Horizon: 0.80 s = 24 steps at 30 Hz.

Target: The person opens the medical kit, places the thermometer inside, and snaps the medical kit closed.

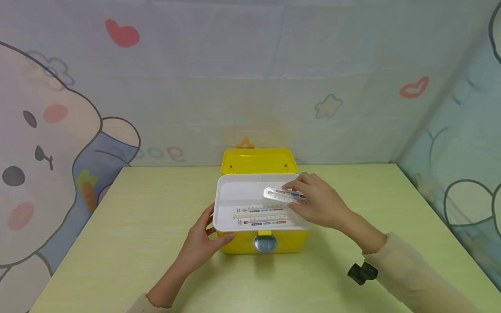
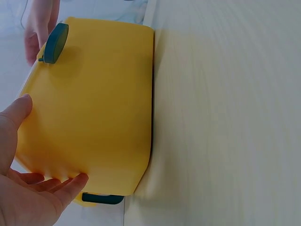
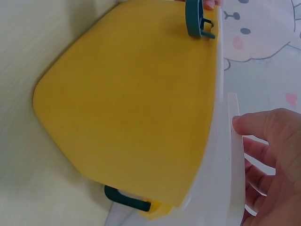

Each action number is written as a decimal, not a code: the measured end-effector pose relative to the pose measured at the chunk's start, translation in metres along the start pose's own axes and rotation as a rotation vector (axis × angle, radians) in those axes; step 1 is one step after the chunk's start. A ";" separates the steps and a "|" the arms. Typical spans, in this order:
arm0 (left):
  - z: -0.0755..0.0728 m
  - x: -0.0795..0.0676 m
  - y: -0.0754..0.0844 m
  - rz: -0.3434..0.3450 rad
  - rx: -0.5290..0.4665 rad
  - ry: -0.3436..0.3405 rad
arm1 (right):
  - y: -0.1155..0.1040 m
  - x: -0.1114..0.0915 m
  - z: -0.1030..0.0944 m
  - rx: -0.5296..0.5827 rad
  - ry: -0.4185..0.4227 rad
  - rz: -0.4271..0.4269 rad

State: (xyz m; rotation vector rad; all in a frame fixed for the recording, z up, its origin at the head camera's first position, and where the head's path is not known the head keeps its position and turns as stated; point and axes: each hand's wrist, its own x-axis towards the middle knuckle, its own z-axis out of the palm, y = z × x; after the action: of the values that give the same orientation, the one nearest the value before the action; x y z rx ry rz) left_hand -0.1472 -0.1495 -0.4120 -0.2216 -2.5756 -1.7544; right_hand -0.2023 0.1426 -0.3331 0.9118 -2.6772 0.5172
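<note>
The right hand (image 1: 322,203) pinches the right end of a clear case (image 1: 277,194), which points left to right above the white tray (image 1: 236,188). The left hand (image 1: 201,243), farther off, holds the yellow box (image 1: 243,248). Two more cases (image 1: 264,223) lie in the tray.

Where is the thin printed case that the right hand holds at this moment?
In the head view, the right hand holds the thin printed case over the right side of the white tray, behind the two similar cases lying in it.

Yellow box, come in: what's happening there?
Left hand against yellow box; right hand pinching labelled case above white tray. Two more cases inside. Nothing visibly blocking.
</note>
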 end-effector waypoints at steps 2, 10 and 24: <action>0.000 0.000 0.000 -0.002 0.002 0.000 | -0.004 0.002 0.001 0.014 -0.010 -0.006; 0.000 0.000 -0.001 0.004 0.016 0.000 | -0.021 0.007 0.002 0.039 -0.062 -0.035; -0.002 -0.003 0.012 0.016 0.000 -0.008 | -0.034 0.012 0.010 0.050 -0.128 -0.101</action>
State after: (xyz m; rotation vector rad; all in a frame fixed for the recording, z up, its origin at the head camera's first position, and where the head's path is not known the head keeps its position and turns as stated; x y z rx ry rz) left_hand -0.1426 -0.1474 -0.4007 -0.2486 -2.5724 -1.7519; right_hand -0.1916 0.1063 -0.3295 1.1234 -2.7239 0.5213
